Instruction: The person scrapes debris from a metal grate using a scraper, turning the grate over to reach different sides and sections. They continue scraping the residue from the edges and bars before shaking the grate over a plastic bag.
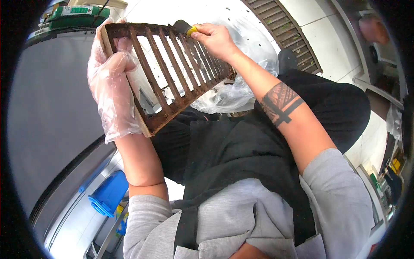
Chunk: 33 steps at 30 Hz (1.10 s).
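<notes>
A brown, dirt-crusted slatted grate [170,103] is held up at a tilt above my lap. My left hand [114,73], in a clear plastic glove, is wrapped round the grate's left end. My bare right hand [215,39] grips a scraper [182,26] with a dark blade and a yellow part near my fingers. The blade lies at the grate's upper edge, by the slats. A clear plastic bag [254,52] is spread behind and below the grate, partly hidden by it and by my right forearm.
Another slatted grate [284,34] lies on the white tiled floor [332,47] at the upper right. A large grey panel [51,99] stands close on the left. Below it is a blue container [108,194]. A green container [79,16] is at the upper left.
</notes>
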Each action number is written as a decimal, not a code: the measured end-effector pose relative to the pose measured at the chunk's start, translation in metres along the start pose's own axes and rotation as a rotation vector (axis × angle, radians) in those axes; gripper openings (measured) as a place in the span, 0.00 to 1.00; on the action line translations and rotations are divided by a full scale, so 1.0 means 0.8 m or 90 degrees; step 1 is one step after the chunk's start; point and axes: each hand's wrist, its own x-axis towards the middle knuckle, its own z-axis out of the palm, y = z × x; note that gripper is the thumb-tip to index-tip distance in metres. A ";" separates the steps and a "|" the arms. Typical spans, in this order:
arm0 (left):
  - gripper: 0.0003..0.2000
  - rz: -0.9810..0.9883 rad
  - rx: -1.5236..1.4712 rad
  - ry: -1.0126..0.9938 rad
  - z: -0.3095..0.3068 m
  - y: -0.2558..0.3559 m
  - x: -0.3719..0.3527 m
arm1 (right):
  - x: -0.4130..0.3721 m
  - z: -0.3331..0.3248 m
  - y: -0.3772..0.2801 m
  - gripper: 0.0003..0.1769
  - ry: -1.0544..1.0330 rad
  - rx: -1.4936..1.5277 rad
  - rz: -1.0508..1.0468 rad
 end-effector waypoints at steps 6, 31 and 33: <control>0.30 0.000 -0.023 -0.002 0.000 -0.002 0.002 | 0.022 -0.014 0.019 0.16 -0.063 0.005 -0.059; 0.36 0.003 0.016 0.002 -0.011 -0.004 0.005 | 0.007 -0.037 -0.037 0.12 -0.016 -0.283 -0.197; 0.36 0.003 0.000 0.016 -0.010 -0.004 0.004 | 0.003 -0.034 -0.040 0.12 -0.018 -0.330 -0.202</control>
